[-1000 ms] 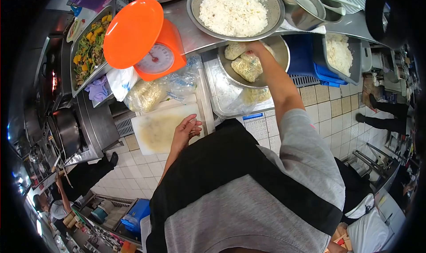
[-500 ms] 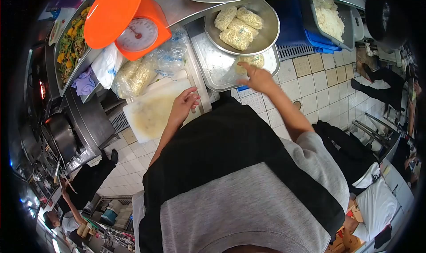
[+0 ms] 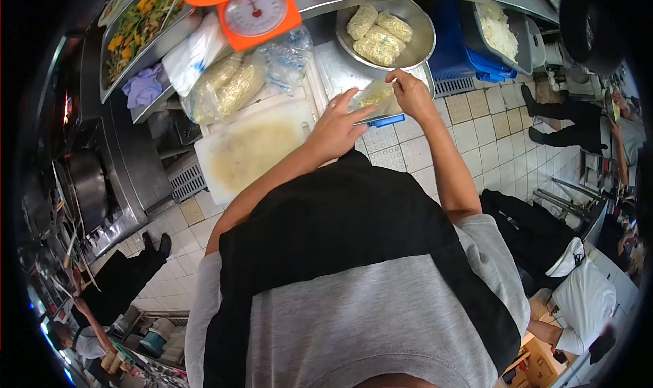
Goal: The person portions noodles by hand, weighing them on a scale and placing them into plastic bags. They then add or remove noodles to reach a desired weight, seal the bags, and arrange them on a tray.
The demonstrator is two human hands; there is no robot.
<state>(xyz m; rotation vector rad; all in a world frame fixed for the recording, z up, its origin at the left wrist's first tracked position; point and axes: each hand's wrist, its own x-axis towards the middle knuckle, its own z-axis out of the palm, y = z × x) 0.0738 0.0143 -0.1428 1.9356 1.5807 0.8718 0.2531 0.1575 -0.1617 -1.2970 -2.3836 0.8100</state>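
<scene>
On the metal tray [image 3: 332,70] in front of me lies a small clear plastic bag [image 3: 375,102] with pale yellow shreds in it. My right hand [image 3: 413,99] pinches the bag's upper right edge between thumb and fingers. At its left side is my left hand [image 3: 335,126], fingers stretched and spread, fingertips right by the plastic. Just beyond them a steel bowl [image 3: 430,42] holds several filled bags [image 3: 378,46] of the same pale strands.
Left of the tray lie a stained white cutting board [image 3: 255,150] and a large plastic bag of shreds [image 3: 235,89]. Behind stands an orange scale [image 3: 286,21]. A vegetable tray [image 3: 139,38] is far left, a grey tub [image 3: 527,51] right. Other people stand at both sides.
My left hand has moved right, from over the cutting board to the small bag. The right hand has closed on the bag's edge. The view has shifted slightly.
</scene>
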